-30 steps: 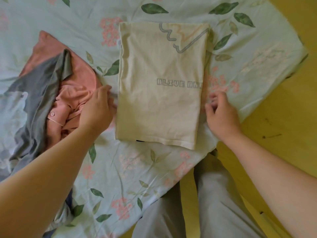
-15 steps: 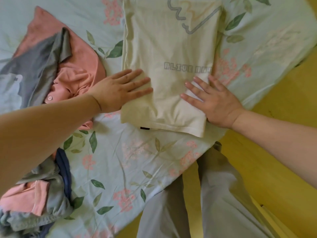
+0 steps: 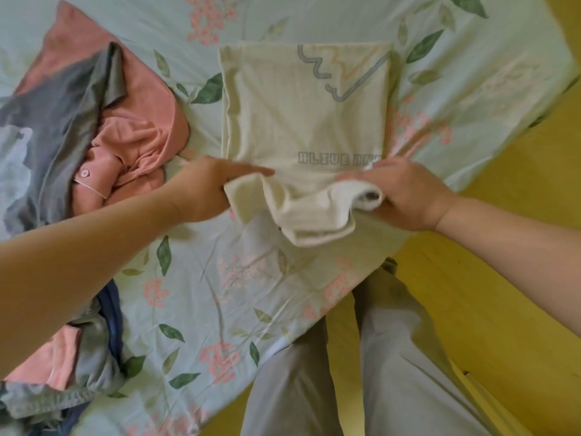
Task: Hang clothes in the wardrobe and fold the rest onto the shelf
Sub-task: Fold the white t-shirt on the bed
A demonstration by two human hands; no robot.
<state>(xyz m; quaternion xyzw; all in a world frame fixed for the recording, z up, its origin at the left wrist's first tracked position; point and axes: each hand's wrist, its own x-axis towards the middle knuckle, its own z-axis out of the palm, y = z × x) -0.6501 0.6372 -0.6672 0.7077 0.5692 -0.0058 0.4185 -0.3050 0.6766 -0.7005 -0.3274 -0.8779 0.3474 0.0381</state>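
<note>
A cream T-shirt [image 3: 301,114] with grey lettering lies folded into a narrow strip on the floral bed sheet [image 3: 201,278]. Its near hem is lifted off the sheet and bunched. My left hand [image 3: 204,190] pinches the hem's left corner, with the index finger stretched over the cloth. My right hand [image 3: 405,196] grips the hem's right corner, which curls into a roll under the fingers. The far part of the shirt stays flat.
A pink polo shirt [image 3: 138,143] and a grey garment [image 3: 63,121] lie heaped at the left. More pink, grey and blue clothes [image 3: 72,366] pile at the lower left. My legs in grey trousers [image 3: 361,372] stand on the yellow floor [image 3: 503,278] by the bed's corner.
Both hands went from lying flat on the shirt's near half to taking hold of its hem corners. The hem has come up off the sheet and bunched.
</note>
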